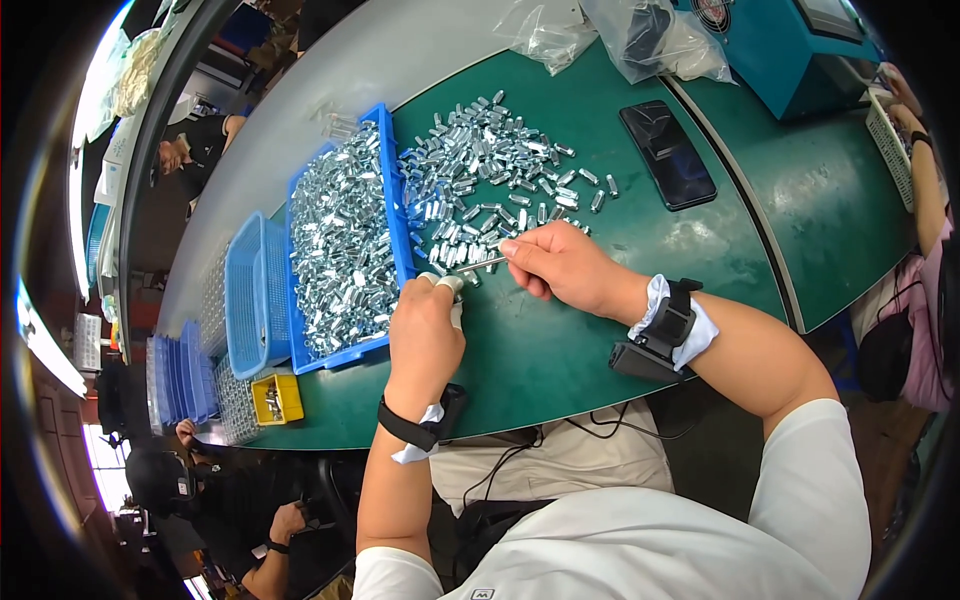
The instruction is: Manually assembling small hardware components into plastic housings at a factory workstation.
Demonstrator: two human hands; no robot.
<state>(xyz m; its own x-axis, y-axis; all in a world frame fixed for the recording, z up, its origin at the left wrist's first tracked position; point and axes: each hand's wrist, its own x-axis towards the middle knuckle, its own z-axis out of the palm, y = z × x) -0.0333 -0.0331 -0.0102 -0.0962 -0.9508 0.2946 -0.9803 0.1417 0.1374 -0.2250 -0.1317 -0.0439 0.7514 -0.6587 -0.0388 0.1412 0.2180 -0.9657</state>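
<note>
My right hand point(568, 268) is closed in a pinch on a thin metal rod point(484, 264) that points left. The rod's far end reaches the fingertips of my left hand point(427, 328), which wear whitish finger covers. My left fingers are pressed together, and what they hold is hidden. Just beyond both hands lies a loose pile of small shiny metal cylinders point(478, 150) on the green table. Left of my left hand stands a blue tray point(392, 190) filled with many more of these cylinders.
Left of the tray are a light blue basket point(245, 300) and a yellow bin point(290, 398) with small parts. A black phone point(668, 155), clear plastic bags point(660, 40) and a teal machine point(800, 60) lie right and far. Other people sit at both sides.
</note>
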